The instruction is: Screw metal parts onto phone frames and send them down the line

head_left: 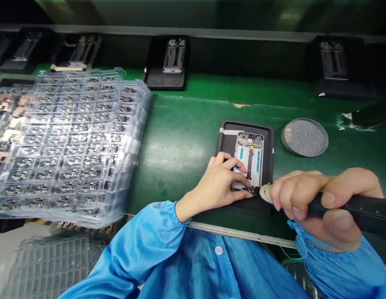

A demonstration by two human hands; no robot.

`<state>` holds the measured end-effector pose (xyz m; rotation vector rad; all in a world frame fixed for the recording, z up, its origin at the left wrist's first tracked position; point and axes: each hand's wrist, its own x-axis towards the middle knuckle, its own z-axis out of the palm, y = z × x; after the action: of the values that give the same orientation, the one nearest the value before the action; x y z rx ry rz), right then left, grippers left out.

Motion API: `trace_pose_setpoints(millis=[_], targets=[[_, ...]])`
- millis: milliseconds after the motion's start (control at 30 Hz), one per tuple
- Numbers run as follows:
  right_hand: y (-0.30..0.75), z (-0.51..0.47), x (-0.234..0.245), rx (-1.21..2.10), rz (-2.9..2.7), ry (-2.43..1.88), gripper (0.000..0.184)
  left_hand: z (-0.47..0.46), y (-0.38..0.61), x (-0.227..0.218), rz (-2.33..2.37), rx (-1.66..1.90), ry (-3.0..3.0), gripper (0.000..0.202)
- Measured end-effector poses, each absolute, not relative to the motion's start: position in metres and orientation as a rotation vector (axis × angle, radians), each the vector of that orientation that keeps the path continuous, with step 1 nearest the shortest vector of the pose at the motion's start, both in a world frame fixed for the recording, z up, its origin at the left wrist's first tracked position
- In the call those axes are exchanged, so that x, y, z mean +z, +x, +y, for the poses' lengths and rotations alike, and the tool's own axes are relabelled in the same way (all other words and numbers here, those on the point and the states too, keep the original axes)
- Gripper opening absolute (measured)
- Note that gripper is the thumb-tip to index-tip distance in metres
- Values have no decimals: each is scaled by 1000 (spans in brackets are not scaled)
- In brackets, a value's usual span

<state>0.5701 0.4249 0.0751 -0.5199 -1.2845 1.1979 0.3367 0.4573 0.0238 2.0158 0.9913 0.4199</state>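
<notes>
Green bench (180,137) is carrying stacked parts trays (71,145) at left. Black fixture (225,133) is cradling phone frame (250,160), steadying it; left hand (216,185), grip open, is pinning frame's lower end flat; right hand (323,207), grip closed around screwdriver (361,209), is aiming tip there.

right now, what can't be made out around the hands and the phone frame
Head view only.
Phone frame, lower end: covered by the left hand.
Tool in the right hand: rear cut off by the right edge; tip too small to see.
Parts in the tray stack: too small, glare.
Round dish contents: too small.
</notes>
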Motion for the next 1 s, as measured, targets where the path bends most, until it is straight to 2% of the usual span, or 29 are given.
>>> trace_pose_setpoints(millis=[100, 733, 833, 1000], targets=[[565, 420, 74, 1195, -1228, -519, 20, 457, 338, 23, 995, 404, 1999, 9], [569, 424, 78, 1196, -1325, -476, 17, 455, 338, 22, 1013, 433, 1970, 11], [571, 425, 80, 1209, -1332, -486, 17, 454, 337, 24, 1017, 442, 1973, 7], [575, 426, 78, 1247, -1311, -515, 16, 452, 339, 28, 1066, 446, 1967, 37]])
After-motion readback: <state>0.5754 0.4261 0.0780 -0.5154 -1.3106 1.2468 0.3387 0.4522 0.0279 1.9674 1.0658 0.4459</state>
